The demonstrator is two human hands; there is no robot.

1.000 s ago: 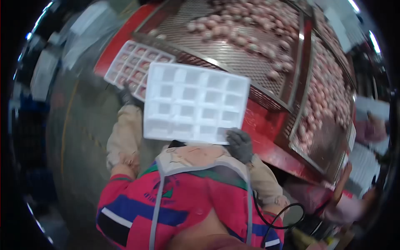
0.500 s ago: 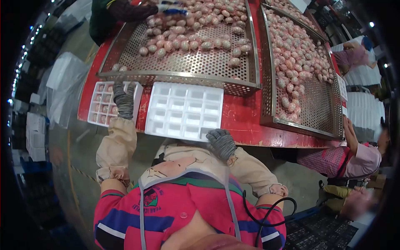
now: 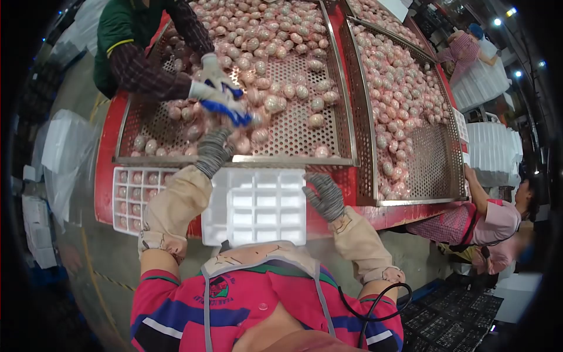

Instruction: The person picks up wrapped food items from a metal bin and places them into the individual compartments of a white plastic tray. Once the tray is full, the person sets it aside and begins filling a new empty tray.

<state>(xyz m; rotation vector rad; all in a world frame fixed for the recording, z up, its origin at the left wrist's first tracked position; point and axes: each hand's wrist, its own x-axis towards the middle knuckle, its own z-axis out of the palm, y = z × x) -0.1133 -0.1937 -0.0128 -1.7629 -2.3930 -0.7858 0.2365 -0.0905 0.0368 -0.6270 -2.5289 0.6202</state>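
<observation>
Flatly open, right hand (image 3: pixel 321 196) rests on white tray (image 3: pixel 258 208); left hand (image 3: pixel 212 151), grip unclear, among eggs (image 3: pixel 281 88); shirt emblem (image 3: pixel 218 287) unreadable.

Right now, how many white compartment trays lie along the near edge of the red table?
2: an empty tray in the middle, the right hand at its edge; a filled tray just left. Others may be hidden.

A worker in a red shirt (image 3: pixel 176 293) striped blue and white — beige apron bib (image 3: pixel 264 255), beige oversleeves (image 3: pixel 173 205), grey knit gloves (image 3: pixel 324 196), black cable (image 3: pixel 375 305) trailing.
</observation>
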